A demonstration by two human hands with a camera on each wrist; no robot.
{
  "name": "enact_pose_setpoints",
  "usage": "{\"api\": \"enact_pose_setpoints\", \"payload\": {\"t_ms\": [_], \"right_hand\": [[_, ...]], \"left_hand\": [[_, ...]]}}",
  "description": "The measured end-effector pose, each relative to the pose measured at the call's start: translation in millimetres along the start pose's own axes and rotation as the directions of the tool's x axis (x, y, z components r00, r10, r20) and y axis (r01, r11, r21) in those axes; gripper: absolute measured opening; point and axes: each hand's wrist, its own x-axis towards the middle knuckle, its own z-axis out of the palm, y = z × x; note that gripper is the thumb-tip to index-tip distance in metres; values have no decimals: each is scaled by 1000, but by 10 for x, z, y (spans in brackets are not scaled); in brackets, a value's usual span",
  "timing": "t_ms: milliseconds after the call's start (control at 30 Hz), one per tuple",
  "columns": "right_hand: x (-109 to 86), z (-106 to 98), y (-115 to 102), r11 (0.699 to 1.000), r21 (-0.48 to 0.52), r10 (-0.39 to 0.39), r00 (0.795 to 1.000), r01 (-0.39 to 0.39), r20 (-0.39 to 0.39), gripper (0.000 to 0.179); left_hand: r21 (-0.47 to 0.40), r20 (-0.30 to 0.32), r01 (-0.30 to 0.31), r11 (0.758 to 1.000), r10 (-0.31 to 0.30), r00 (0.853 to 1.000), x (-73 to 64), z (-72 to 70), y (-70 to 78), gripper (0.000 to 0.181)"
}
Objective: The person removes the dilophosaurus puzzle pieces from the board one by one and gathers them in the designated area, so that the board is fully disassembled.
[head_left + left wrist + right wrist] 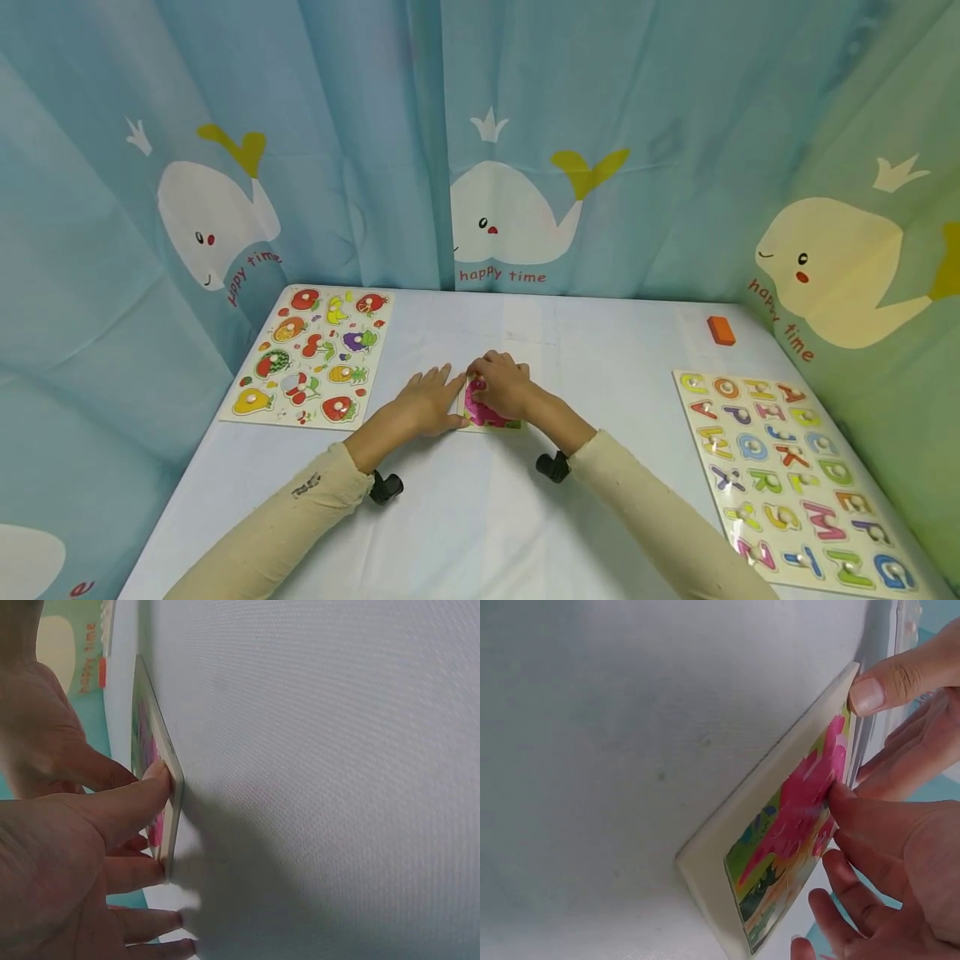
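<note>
A small flat puzzle board with a pale rim and a pink dinosaur-like picture lies on the table between both hands. My left hand is spread at its left side. In the left wrist view its thumb rests on the near corner, the index finger touches the edge, and the other fingers extend past it. My right hand reaches over the board from the right, fingers bent. Its thumb and index finger pinch at a pink puzzle piece, partly hidden by the fingertips.
At the left lies a fruit puzzle board with knobbed pieces. An alphabet puzzle board lies at the right, an orange block behind it. A whale-print curtain hangs around the white table.
</note>
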Motion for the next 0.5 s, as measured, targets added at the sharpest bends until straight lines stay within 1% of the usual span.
{"api": "enact_pose_setpoints", "payload": {"t_ms": [233,500], "right_hand": [[44,-30,22,1000,25,-3,999,2,34,35],[49,-25,29,999,40,5,999,-7,33,34]], "left_hand": [[-16,4,-2,1000,2,1000,-2,9,-8,81],[0,10,5,1000,-5,1000,10,7,-10,81]]}}
